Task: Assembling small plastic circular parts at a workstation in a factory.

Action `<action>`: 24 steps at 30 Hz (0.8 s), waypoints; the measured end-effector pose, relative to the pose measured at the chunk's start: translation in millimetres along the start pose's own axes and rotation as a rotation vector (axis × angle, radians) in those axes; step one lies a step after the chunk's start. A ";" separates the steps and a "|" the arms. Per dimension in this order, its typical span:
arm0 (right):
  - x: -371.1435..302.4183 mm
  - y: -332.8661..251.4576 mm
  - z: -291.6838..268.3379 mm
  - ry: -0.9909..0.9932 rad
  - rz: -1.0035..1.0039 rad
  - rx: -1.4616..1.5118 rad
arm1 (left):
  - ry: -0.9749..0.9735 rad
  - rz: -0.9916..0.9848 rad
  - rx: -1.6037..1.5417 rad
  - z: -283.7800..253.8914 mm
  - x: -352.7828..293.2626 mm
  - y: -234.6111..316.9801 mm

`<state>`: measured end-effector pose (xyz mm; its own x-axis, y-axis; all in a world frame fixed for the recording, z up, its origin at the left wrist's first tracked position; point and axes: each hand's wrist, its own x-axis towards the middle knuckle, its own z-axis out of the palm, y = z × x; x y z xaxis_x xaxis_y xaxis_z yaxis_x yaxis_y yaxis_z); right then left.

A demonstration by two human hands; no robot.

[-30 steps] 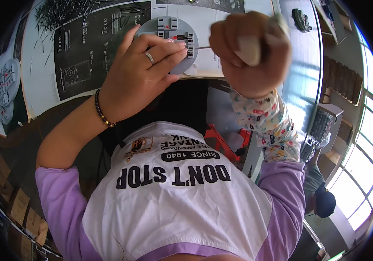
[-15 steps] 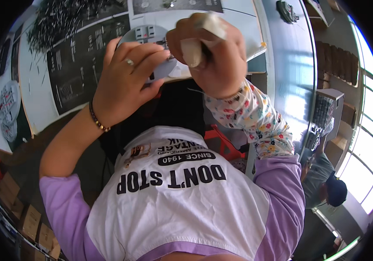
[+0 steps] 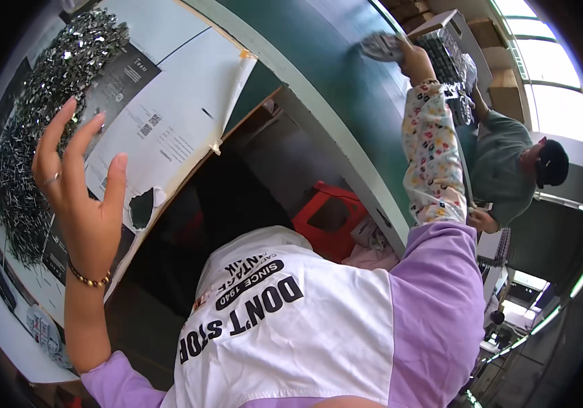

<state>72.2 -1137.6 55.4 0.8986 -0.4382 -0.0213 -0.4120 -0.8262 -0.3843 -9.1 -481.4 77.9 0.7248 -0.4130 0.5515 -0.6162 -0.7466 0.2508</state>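
My left hand (image 3: pixel 84 183) is raised over the left worktable with its fingers spread, holding nothing. Beside its fingertips lies a large heap of small shiny metal parts (image 3: pixel 77 58), with a mass of thin dark metal pins (image 3: pixel 19 183) below it. My right arm stretches far out to the right in a flowered sleeve (image 3: pixel 434 149). At its end my right hand (image 3: pixel 416 62) grips the edge of a rounded grey piece (image 3: pixel 382 47) over the green surface (image 3: pixel 318 54). Motion blurs the piece, so its details cannot be made out.
Printed sheets (image 3: pixel 162 129) cover the worktable, torn near its front edge. A pale rail (image 3: pixel 305 102) borders the green surface. Beyond it another person (image 3: pixel 509 163) stands by a box of dark parts (image 3: pixel 444 51). A red stool (image 3: pixel 332 217) is below; another grey round unit (image 3: pixel 46 333) lies far left.
Both hands were together at a grey round unit over the worktable. My right hand has swung far right with a grey piece; my left has let go, opened and moved left. The view has turned.
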 end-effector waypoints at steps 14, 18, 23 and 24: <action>-232.7 129.0 -12.5 0.298 0.239 -0.584 | -0.275 0.010 -0.210 33.1 13.9 -15.9; -277.2 126.2 -25.9 0.336 0.223 -0.554 | -0.249 0.008 -0.274 19.7 14.0 -14.0; -339.8 122.3 -26.6 0.036 0.198 -0.776 | -0.203 -0.129 -0.488 6.6 -8.4 -24.9; -332.8 114.7 -28.7 0.054 0.120 -0.754 | -0.179 -0.131 -0.552 10.7 -9.0 -22.2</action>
<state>-278.5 -1096.7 44.9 0.8406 -0.5409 0.0292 -0.5150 -0.7813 0.3526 1.3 -466.7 58.9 0.8169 -0.4528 0.3573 -0.5523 -0.4354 0.7109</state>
